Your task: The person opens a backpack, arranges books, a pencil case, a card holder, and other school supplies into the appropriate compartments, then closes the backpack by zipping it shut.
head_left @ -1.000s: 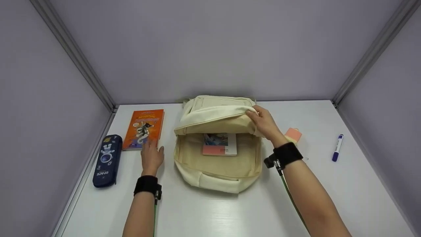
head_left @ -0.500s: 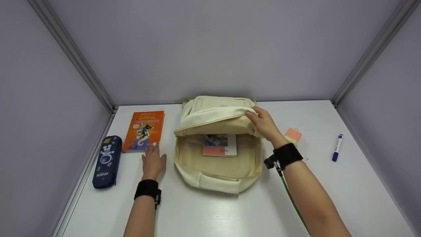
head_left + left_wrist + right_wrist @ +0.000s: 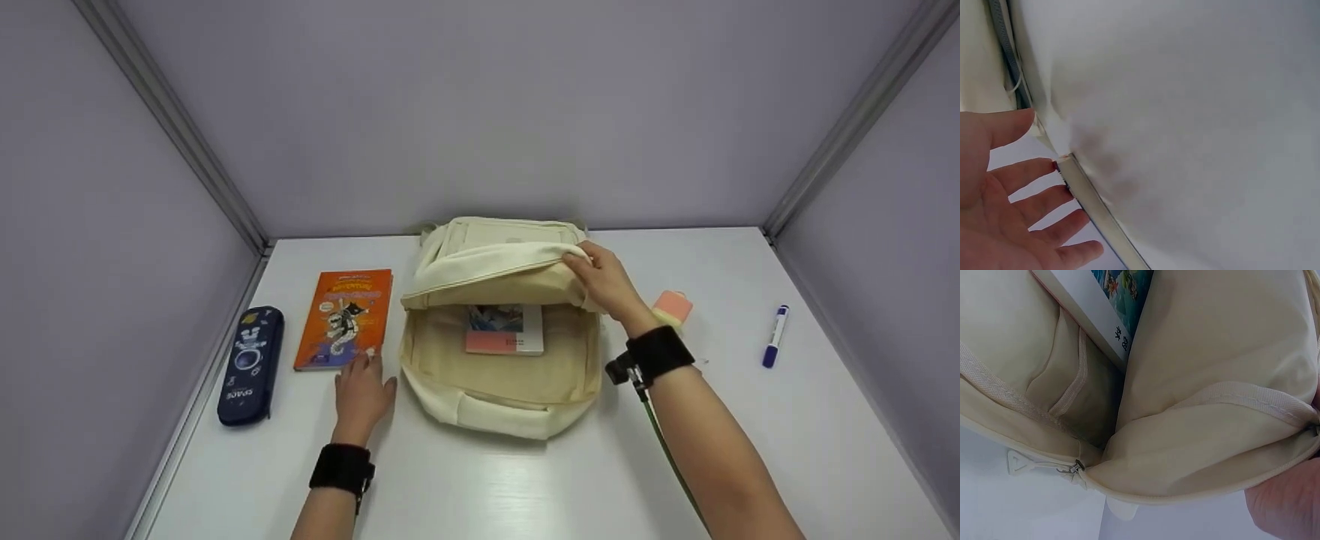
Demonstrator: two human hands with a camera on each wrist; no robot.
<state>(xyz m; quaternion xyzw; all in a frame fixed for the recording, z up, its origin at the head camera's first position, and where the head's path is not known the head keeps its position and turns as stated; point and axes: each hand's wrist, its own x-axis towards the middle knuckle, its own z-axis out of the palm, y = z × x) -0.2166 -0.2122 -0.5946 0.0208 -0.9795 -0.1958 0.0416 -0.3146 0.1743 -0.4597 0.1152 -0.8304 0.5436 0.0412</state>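
A cream backpack (image 3: 502,420) lies unzipped on the table, its flap raised. My right hand (image 3: 609,283) pinches the flap's edge at the right side; in the right wrist view only part of that hand (image 3: 1286,500) shows. Inside the bag lies a pink-and-white book (image 3: 504,341), partly under the flap. My left hand (image 3: 362,397) rests its fingertips on the near edge of an orange book (image 3: 346,315), left of the bag. The left wrist view shows the fingers (image 3: 1044,205) spread and nearly straight against that book's page edge (image 3: 1100,208), with the thumb apart.
A navy pencil case (image 3: 251,367) lies at the far left. Right of the bag are a pink-and-yellow item (image 3: 673,307), partly behind the right arm, and a blue-capped marker (image 3: 776,336). Panel walls border the white table (image 3: 495,495) at the back and sides.
My left hand has drawn back toward me and a little right. The orange book has slid the same way with it. My right hand stays on the backpack flap.
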